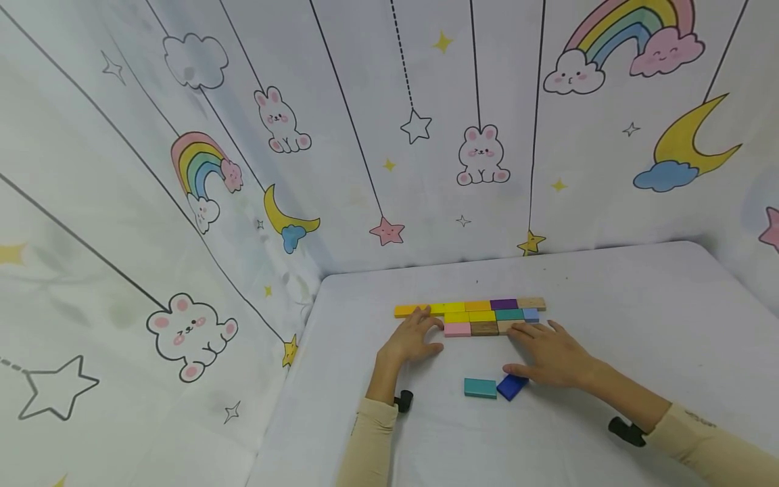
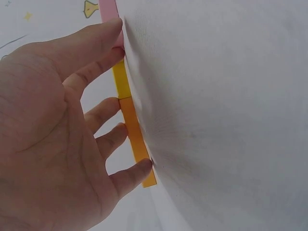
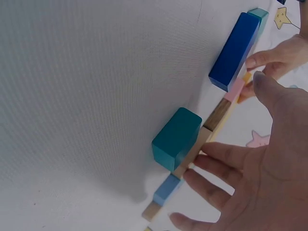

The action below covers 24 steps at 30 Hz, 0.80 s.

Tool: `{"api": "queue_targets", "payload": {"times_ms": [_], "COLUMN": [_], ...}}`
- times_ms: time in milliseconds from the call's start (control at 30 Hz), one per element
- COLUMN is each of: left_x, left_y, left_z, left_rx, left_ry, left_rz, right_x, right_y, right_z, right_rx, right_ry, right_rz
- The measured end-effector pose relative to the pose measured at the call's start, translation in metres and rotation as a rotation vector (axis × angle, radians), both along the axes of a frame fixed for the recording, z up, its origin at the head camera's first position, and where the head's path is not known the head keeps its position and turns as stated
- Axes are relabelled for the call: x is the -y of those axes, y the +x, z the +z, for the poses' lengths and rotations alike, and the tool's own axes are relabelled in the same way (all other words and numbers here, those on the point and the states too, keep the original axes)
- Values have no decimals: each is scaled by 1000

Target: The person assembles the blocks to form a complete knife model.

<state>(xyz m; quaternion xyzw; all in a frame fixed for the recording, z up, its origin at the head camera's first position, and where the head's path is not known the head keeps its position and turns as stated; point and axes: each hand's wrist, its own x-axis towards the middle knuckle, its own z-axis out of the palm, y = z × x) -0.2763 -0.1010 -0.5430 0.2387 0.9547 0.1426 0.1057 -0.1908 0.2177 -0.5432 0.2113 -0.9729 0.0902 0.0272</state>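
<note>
Coloured wooden blocks lie in three touching rows. The back row has orange (image 1: 404, 311), yellow (image 1: 454, 307), purple (image 1: 504, 304) and light wood (image 1: 531, 304); the middle has yellow (image 1: 481, 316), teal (image 1: 509, 314) and light blue (image 1: 531, 315). In front lie a pink block (image 1: 457, 329), a brown block (image 1: 484, 329) and a tan block (image 1: 502, 327). My left hand (image 1: 410, 339), fingers spread, touches the rows' left end. My right hand (image 1: 556, 355) has its fingertips at the tan block. Its thumb is near a dark blue block (image 1: 512, 386). The right wrist view shows another teal block (image 3: 177, 138) beside the fingers, hidden from above.
A loose teal block (image 1: 480, 388) lies nearer me, left of the dark blue one. White cloth (image 1: 633, 304) covers the table. Printed curtains (image 1: 420, 182) stand behind and to the left. A black wrist camera (image 1: 627, 431) sits at the right cuff, another at the left.
</note>
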Motion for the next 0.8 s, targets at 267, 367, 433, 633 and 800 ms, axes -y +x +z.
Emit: {"api": "queue_targets", "payload": {"times_ms": [267,367,433,633,800], "left_x": [0,1,1,0,0], "left_y": [1,2,1,0,1], "left_z": [2,2,1,-1,0], "left_rx": [12,18,16,13,19], "left_ry": [24,28,25,-1,-5], "left_rz": [6,8,8,19,33], "right_x": [3,7,10,22,32], "right_y": [1,2,3,11,23], "right_z": [3,5,6,8,14], "right_rx": [-15,-13,-9,28,121], "right_ry": [-11,-38,-56,-93,-128], "right_rz": [3,-4,0,44,90]}}
